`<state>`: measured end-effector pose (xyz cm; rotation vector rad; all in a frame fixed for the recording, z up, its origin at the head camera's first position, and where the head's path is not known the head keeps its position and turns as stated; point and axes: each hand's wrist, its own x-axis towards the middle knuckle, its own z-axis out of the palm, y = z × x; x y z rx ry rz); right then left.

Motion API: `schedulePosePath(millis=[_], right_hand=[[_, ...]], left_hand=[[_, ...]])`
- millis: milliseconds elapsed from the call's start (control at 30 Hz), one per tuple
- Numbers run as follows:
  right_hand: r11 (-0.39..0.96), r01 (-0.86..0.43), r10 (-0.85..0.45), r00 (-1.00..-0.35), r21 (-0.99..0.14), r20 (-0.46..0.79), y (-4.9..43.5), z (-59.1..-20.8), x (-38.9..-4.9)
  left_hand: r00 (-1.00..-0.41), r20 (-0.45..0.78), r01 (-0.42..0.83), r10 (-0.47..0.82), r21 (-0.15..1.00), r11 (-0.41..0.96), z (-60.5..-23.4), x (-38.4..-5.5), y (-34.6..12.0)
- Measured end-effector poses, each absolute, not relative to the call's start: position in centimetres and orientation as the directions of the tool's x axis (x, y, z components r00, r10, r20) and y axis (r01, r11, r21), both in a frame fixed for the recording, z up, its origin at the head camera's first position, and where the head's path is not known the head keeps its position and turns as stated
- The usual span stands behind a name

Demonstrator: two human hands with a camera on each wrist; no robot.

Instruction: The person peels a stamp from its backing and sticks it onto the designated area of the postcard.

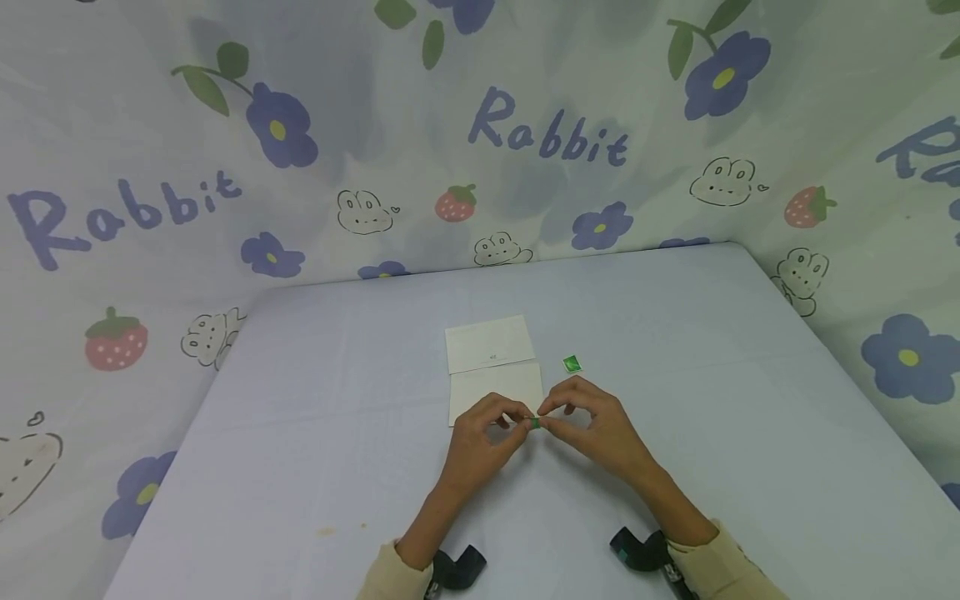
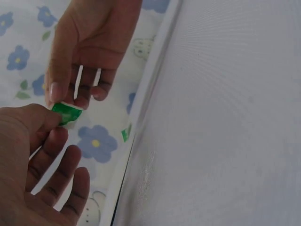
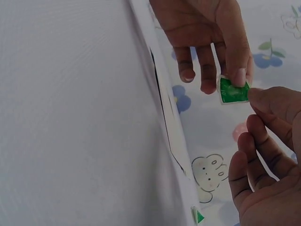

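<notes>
Between both hands is a small green square with a thin white border (image 3: 233,92), like a sticker or stamp. My left hand (image 1: 480,450) pinches one side of it between thumb and forefinger. The thumb and forefinger of my right hand (image 1: 596,429) pinch its opposite edge. The other fingers of both hands are loosely bent. Just beyond the hands lies a white folded card (image 1: 491,346), opened flat with a crease across it and a tiny mark above the crease. A second green square (image 1: 572,363) rests on the table to the card's right.
A white cloth covers the table (image 1: 315,442). Behind it hangs a curtain (image 1: 420,125) printed with flowers, strawberries and rabbits. Black wrist devices (image 1: 641,550) sit by the beige sleeves (image 1: 723,567). Faint yellowish spots (image 1: 326,531) mark the cloth at the front left.
</notes>
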<state>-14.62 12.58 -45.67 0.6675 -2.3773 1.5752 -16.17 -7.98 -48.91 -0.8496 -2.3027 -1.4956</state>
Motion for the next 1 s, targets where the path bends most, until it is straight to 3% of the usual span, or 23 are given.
schedulePosePath(millis=[333,533,767,1000], right_hand=[[0.327,-0.498,-0.25,-0.865,-0.803,0.435,12.4,-43.9,-14.0],[0.339,-0.503,-0.242,-0.863,-0.795,0.443,12.7,-45.1,-14.6],[0.325,-0.345,-0.246,-0.93,-0.881,0.273,13.4,-47.7,-15.8],[0.265,-0.235,-0.322,-0.936,-0.935,0.144,13.9,-48.1,-16.2]], left_hand=[[-0.773,0.554,0.631,0.309,0.719,0.291,-49.0,-16.3,-8.1],[-0.754,0.59,0.656,0.289,0.702,0.277,-48.9,-16.3,-8.1],[-0.743,0.622,0.669,0.246,0.697,0.259,-47.9,-15.8,-7.9],[-0.715,0.649,0.697,0.259,0.692,0.188,-45.5,-14.9,-7.7]])
